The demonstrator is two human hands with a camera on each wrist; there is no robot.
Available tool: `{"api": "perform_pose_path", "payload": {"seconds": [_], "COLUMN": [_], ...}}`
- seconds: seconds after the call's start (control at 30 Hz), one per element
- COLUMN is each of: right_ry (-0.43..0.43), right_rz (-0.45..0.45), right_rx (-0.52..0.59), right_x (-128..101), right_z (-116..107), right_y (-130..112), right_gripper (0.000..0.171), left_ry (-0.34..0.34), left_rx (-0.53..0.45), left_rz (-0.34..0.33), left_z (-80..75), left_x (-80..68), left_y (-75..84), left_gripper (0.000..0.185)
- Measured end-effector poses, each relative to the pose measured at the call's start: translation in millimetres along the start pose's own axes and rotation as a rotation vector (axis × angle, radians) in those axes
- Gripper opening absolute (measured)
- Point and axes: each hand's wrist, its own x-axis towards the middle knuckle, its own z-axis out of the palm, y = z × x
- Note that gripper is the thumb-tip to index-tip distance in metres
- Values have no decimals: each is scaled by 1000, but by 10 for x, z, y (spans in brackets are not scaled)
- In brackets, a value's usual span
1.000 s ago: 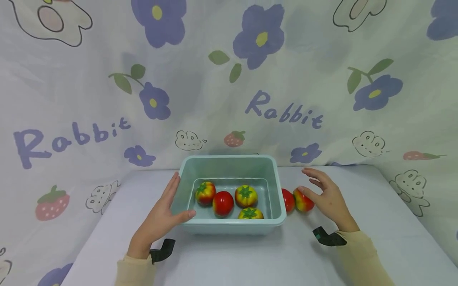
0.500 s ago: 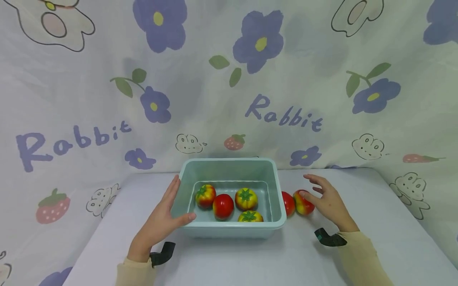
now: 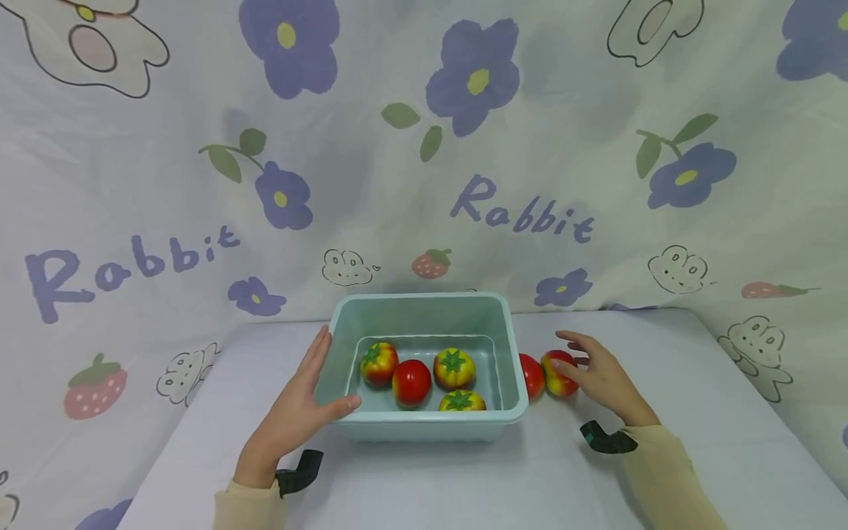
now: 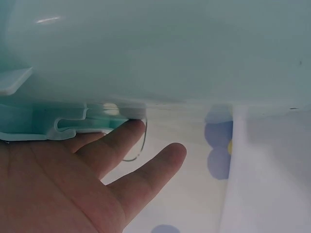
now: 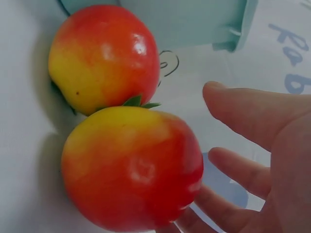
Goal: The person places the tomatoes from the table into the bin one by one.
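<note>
A: Where are the hands?
B: The left hand [image 3: 291, 419] lies flat on the side of the green tub [image 3: 424, 427], fingers [image 4: 141, 167] straight, holding nothing. The right hand [image 3: 599, 379] has spread fingers just touching a red and yellow tomato [image 3: 556, 373] on the counter [image 3: 464, 486].
A: And that tomato?
B: Right beside the tub, next to another tomato [image 3: 531, 375]

The left hand [image 3: 291, 419] rests flat against the left wall of the pale green tub [image 3: 424, 313] holding four tomatoes; the right hand [image 3: 599, 379] touches the tomato [image 3: 556, 373] right of it.
</note>
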Motion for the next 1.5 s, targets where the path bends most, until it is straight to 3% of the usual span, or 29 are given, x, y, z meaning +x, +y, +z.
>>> {"api": "perform_pose_path", "payload": {"seconds": [0.37,0.93,1.5], "right_ry": [-108,-47,58], "right_rz": [112,124,40], "right_rx": [-48,-51,-52], "right_x": [11,-9,-65], "right_z": [17,-28,-97], "right_y": [2,-13,-232], "right_gripper": [69,68,64], "left_ry": [7,6,9], "left_rx": [-5,-2,-15], "left_rz": [2,0,-2], "left_z": [-3,9,12], "left_x": [-2,-6,-16], "left_y": [4,0,-7], "left_gripper": [107,107,107]}}
